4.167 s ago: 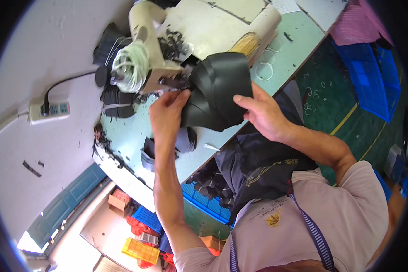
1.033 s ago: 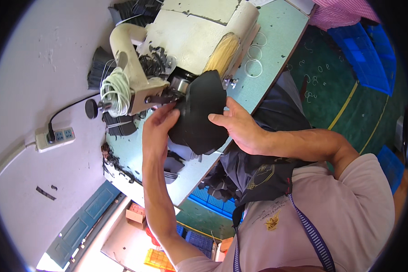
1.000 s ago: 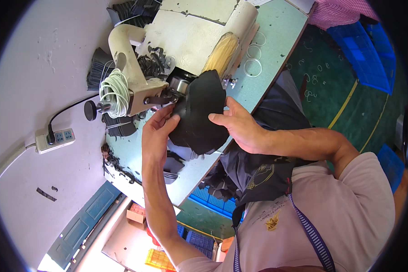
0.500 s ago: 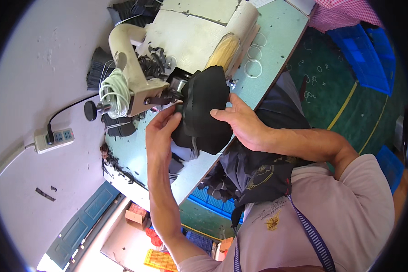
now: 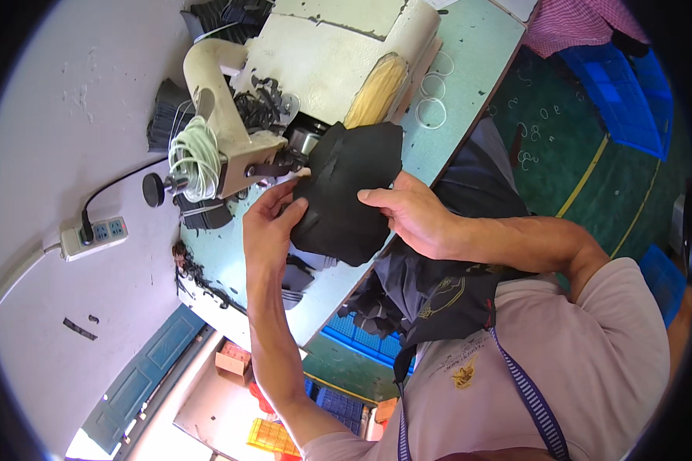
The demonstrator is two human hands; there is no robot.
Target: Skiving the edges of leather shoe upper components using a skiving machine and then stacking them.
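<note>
"Where's the black leather-like panel [image 5: 350,203]?"

"Between both hands' fingers: left hand [image 5: 267,230] pinching its left edge, right hand [image 5: 427,221] its right. Looks light, bendy, perhaps slick; edges suit gripping. A cream bench machine [image 5: 319,50] stands just beyond the left fingertips."

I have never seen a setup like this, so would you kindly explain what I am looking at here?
There is no robot: these are a person's own bare hands, seen from above by a fisheye camera worn on the head, so straight edges look bent. The left hand and right hand hold a black piece between them, close to the metal parts of a cream machine. A pale cord is coiled on that machine's arm. On the green table you can see white rings, dark scraps and a stack of black pieces.
</note>
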